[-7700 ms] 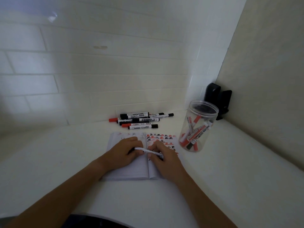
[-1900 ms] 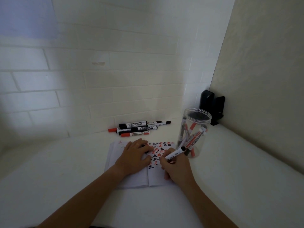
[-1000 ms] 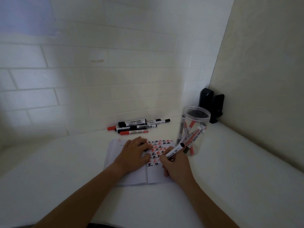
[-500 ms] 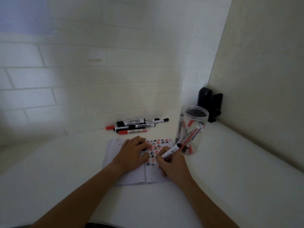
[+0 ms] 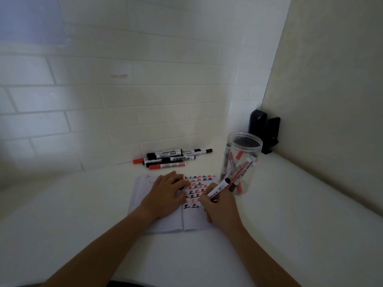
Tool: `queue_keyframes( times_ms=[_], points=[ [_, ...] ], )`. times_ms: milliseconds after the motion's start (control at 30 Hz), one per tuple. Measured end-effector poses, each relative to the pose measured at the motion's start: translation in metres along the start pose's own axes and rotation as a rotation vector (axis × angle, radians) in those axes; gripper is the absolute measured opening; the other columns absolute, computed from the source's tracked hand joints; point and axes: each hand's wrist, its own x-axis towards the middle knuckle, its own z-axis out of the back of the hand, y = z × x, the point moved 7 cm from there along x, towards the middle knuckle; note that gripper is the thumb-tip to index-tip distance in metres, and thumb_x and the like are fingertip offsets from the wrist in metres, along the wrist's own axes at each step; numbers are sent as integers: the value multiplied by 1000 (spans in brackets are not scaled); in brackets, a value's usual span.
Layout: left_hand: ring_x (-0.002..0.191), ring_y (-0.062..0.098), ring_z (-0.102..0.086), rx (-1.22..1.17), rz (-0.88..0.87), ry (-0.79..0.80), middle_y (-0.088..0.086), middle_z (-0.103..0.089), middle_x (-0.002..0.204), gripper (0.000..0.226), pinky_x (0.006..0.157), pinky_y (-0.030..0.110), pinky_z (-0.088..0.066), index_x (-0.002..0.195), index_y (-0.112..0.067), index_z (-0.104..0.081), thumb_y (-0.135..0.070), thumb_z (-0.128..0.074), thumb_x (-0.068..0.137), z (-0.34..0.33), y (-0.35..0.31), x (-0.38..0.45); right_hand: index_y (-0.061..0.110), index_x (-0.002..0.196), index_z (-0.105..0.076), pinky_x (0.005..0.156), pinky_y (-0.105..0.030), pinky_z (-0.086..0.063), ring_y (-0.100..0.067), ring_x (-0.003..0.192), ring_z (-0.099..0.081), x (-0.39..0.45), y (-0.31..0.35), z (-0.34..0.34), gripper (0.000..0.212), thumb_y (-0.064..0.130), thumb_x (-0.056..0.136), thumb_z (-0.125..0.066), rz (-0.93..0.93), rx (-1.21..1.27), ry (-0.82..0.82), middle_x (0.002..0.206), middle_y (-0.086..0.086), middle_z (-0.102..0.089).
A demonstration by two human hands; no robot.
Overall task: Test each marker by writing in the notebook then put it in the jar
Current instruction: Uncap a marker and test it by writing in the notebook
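At a white counter (image 5: pixel 290 224) set in a tiled corner, my right hand (image 5: pixel 219 208) grips a marker (image 5: pixel 218 188) in a writing hold, fingers curled round its white barrel, its black rear end tilted up toward the jar (image 5: pixel 241 162). The tip is hidden behind my fingers, down at the right-hand page of the open notebook (image 5: pixel 165 224). My left hand (image 5: pixel 167 193) lies flat across the notebook's fold, fingers straight and spread, pressing the pages down; something small and dark shows under the fingertips, though I cannot tell what it is. Rows of red and black characters (image 5: pixel 199 183) fill the upper part of the right-hand page, and the lowest row, just beside my right hand, is black. The clear jar stands upright just right of the notebook, lid off, with several red and black markers leaning inside it. A pile (image 5: pixel 172 159) of capped red and black markers lies against the wall (image 5: pixel 124 100) beyond the notebook, well apart from my hands. A black device (image 5: pixel 265 129) stands in the corner behind the jar.
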Motion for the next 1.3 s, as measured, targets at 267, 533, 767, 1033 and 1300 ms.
queue_keyframes(
  times_ms=[267,533,767,1033,1300],
  points=[
    [114,9,-54,-130,-104,-152,-7,-64,119,32,97,38,-46,121,-26,-59,-35,-37,100,15,-9,-6,10,95,-57,41,-25,-43,-28,42,-57,4,6,10,15,14,95,-71,69,185,-52,67,-25,-63],
    [91,1,-56,-279,-176,-132,-14,-61,101,16,79,29,-48,114,-32,-53,-27,-48,100,27,-26,-10,13,95,-59,41,-26,-43,-27,43,-58,3,9,7,14,17,96,-72,101,219,-18,65,-19,-63],
    [94,9,-54,-217,-290,-150,-8,-62,104,20,83,30,-46,116,-25,-57,-17,-54,97,26,-34,-13,17,99,-64,47,-26,-46,-26,46,-61,2,11,-3,9,17,96,-72,132,194,106,67,-15,-69],
    [93,-2,-52,-203,-222,-181,-15,-59,104,21,81,13,-39,120,-34,-56,-31,-53,99,26,-28,-12,20,112,-63,40,-24,-36,-32,52,-62,4,3,3,11,23,105,-55,-48,399,12,78,-17,-70],
    [95,2,-53,-240,-257,-228,-12,-60,103,21,82,18,-42,118,-29,-58,-35,-49,100,31,-30,-16,2,89,-65,43,-28,-43,-29,52,-64,3,8,15,20,19,92,-75,-50,405,11,82,-18,-74]
  ],
)
